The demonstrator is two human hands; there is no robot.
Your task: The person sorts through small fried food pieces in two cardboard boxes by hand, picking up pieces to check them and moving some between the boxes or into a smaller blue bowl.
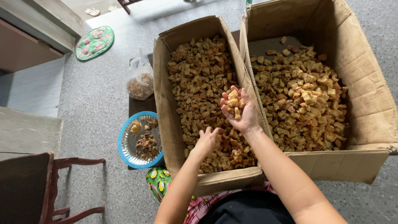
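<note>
Crumbs (pixel 233 103) heap on the cupped right hand (pixel 238 110); at 7 o'clock, left hand (pixel 207 141) digs, fingers curled, into the left box (pixel 163 95).

Two brown cartons (pixel 166 103), clear bag (pixel 139 81)

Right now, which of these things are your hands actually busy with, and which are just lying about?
In use:
left box
fried pieces
right hand, cupping a few
left hand, down among them

Lying about:
right box
blue plate
plastic bag
round mat
chair
</note>
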